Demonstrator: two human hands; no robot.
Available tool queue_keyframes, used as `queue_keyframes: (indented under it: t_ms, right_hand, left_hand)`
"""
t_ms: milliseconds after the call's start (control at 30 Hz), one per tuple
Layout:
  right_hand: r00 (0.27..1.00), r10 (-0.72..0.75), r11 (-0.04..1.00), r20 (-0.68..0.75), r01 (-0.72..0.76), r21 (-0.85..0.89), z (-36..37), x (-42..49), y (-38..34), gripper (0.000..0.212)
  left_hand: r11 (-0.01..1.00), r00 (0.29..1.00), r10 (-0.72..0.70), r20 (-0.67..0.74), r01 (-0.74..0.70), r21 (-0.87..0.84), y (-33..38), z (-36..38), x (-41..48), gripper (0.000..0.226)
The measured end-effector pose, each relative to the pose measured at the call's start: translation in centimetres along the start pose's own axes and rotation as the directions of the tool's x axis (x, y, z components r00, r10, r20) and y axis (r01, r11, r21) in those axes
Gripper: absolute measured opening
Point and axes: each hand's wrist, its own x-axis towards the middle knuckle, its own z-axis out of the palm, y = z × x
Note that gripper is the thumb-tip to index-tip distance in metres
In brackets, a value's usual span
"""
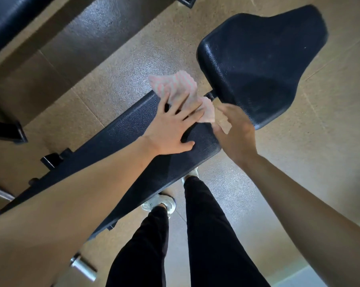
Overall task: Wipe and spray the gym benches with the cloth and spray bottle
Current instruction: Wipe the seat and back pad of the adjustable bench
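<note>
Pressing cloth (175, 88) flat on bench surface (117, 139), left hand (170, 132) fingers spread; right hand (237, 133) pinching cloth corner beside seat pad (264, 59).

Long pad (121, 139): far end taken by the left hand (170, 129), flat over the cloth (175, 88); bare surface open toward the near-left end, beneath the forearm.
Gap between pads: narrow, crossed by a black bracket (210, 95), blocked by the cloth and the right hand (237, 133) gripping its edge.
Seat pad (264, 59): bare top, open from above and from the right.
Floor (123, 65) beyond the long pad: open strip, bounded upper left by a second bench (7, 23).
Near side: legs (212, 235) close against the long pad; metal peg (83, 267) jutting out lower left.
</note>
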Motion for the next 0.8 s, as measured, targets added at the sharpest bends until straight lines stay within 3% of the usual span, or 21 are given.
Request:
queue_keyframes:
  t_ms: [67, 167, 300, 467, 667, 800]
  right_hand:
    - [0.999, -0.053, 0.999, 0.015, 0.053, -0.008, 0.3, 1.6, -0.8, 0.046]
    - [0.983, -0.147, 0.988, 0.112, 0.152, -0.035, 0.9, 3.6, -2.4, 0.051]
    - [0.913, -0.174, 0.970, 0.369, 0.223, -0.096, 1.8, 6.0, -4.1, 0.070]
    - [0.812, -0.095, 0.946, 0.576, 0.254, -0.203, 2.4, 6.6, -3.4, 0.086]
    - [0.834, 0.013, 0.991, 0.552, 0.062, -0.116, 1.1, 1.5, 0.6, 0.098]
    - [0.865, 0.102, 0.993, 0.491, -0.057, -0.104, 0.9, -2.0, 2.4, 0.093]
  left_hand:
    - [0.998, 0.995, -0.060, -0.080, 0.057, -0.037, 0.9, -0.1, -1.2, 0.092]
    - [0.955, 0.936, -0.278, -0.217, 0.243, -0.172, 1.9, 0.2, -3.6, 0.080]
    - [0.846, 0.853, -0.512, -0.104, 0.480, -0.231, 3.3, 1.4, -7.2, 0.086]
    - [0.866, 0.874, -0.478, 0.086, 0.486, -0.118, 4.4, 2.3, -8.6, 0.105]
    - [0.860, 0.867, -0.489, 0.101, 0.498, -0.111, 4.3, 2.4, -8.5, 0.107]
    - [0.869, 0.874, -0.474, 0.108, 0.484, -0.101, 4.3, 2.3, -8.5, 0.105]
